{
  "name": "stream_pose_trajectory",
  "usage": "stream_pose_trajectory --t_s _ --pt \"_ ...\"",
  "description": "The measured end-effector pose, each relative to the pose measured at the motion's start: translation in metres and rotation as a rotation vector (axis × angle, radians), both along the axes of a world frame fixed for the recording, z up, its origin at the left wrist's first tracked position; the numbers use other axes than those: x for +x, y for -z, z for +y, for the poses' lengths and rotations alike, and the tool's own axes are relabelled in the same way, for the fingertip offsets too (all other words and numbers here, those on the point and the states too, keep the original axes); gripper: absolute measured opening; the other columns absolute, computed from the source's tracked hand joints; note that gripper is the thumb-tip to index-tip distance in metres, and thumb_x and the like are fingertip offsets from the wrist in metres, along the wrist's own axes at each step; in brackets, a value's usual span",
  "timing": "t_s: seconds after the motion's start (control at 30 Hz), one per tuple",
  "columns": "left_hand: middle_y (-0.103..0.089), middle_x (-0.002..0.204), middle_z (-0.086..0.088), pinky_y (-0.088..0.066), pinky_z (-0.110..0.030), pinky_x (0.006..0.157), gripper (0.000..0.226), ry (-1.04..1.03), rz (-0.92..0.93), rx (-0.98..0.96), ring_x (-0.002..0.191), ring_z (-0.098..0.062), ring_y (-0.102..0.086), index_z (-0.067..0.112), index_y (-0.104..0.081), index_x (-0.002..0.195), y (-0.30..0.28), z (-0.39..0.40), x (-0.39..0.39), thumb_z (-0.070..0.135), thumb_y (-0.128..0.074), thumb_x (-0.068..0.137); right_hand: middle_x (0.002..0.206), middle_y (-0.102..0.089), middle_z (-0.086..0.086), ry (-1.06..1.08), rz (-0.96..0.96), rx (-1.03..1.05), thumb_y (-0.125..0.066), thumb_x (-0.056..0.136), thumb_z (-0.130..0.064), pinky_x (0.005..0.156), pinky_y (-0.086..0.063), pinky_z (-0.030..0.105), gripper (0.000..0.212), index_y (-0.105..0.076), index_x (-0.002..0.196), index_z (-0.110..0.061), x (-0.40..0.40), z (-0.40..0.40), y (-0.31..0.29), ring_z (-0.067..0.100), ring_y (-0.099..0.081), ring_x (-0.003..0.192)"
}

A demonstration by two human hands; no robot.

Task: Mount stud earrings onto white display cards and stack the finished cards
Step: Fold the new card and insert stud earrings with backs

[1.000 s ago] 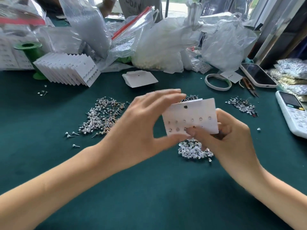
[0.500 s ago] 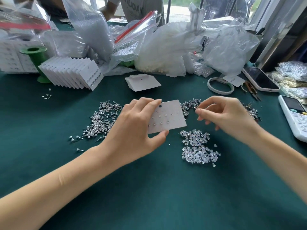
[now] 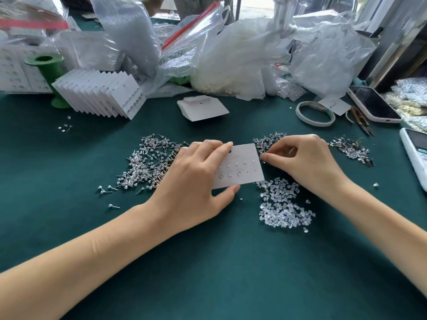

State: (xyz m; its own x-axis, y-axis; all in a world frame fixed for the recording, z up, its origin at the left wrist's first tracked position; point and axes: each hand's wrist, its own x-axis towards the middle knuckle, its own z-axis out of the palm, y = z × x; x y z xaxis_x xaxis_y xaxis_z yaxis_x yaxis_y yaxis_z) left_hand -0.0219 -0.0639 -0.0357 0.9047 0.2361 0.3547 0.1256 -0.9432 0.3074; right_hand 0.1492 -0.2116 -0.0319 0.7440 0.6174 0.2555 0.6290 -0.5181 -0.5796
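Fingers (image 3: 217,153) of left hand (image 3: 196,181) pinch card (image 3: 242,167); right hand (image 3: 307,160) curled.

We see a tape ring (image 3: 315,113) beside a phone (image 3: 373,103), a green spool (image 3: 47,65), and plastic bags (image 3: 242,56) heaped at the back.

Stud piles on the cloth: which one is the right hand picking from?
The right hand pinches at the small dark-mixed pile just beyond the held card.

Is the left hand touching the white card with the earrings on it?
Touching. The head view shows the left hand holding the white card, fingers over its top edge and thumb under its bottom edge.
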Motion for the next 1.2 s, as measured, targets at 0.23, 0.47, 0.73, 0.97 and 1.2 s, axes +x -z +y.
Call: stream_pose_trajectory --t_s 0.23,0.47,0.73,0.97,1.2 --pt "-0.056 0.125 -0.005 -0.035 -0.034 0.102 0.07 0.007 -0.009 -0.021 0.114 -0.023 -0.049 0.008 -0.051 0.133 0.001 0.001 0.001 0.044 -0.063 0.074 0.065 -0.064 -0.013 -0.006 -0.008 0.033 -0.077 0.079 -0.024 0.066 -0.053 0.04 0.005 -0.074 0.076 -0.024 -0.002 -0.004 0.0 0.012 -0.055 0.059" --pt "-0.055 0.125 -0.005 -0.037 -0.038 0.102 0.07 0.011 -0.03 -0.039 0.114 -0.024 -0.05 0.008 -0.049 0.134 0.0 0.001 0.002 0.043 -0.063 0.075 0.071 -0.061 -0.014 -0.009 -0.106 -0.02 -0.074 0.081 -0.039 0.061 -0.038 0.028 0.013 -0.072 0.089 -0.028 -0.006 0.003 0.003 0.001 -0.05 0.062" --pt "-0.055 0.126 -0.004 -0.033 -0.033 0.101 0.072 0.018 -0.034 -0.06 0.113 -0.023 -0.05 0.009 -0.046 0.136 0.001 0.002 0.002 0.044 -0.063 0.075 0.078 -0.064 -0.009 -0.062 -0.118 0.005 -0.075 0.083 -0.017 0.071 -0.05 0.036 0.003 -0.075 0.084 -0.02 -0.009 -0.005 0.002 0.012 -0.055 0.065" --pt "-0.055 0.124 -0.001 -0.031 -0.03 0.101 0.073 0.06 -0.048 -0.043 0.112 -0.021 -0.05 0.011 -0.045 0.137 0.001 0.002 0.002 0.045 -0.064 0.075 0.07 -0.063 -0.014 -0.079 0.027 0.226 -0.076 0.081 -0.013 0.052 -0.034 0.004 0.013 -0.072 0.079 -0.026 -0.008 -0.019 -0.009 -0.002 -0.048 0.05" --pt "-0.055 0.125 -0.003 -0.028 -0.026 0.1 0.074 0.102 -0.043 -0.048 0.113 -0.02 -0.05 0.012 -0.042 0.138 0.002 0.002 0.002 0.044 -0.065 0.076 0.07 -0.072 -0.007 -0.111 0.148 0.153 -0.075 0.082 -0.01 0.058 -0.05 0.02 0.016 -0.072 0.075 -0.025 -0.011 -0.026 -0.01 0.011 -0.06 0.058"
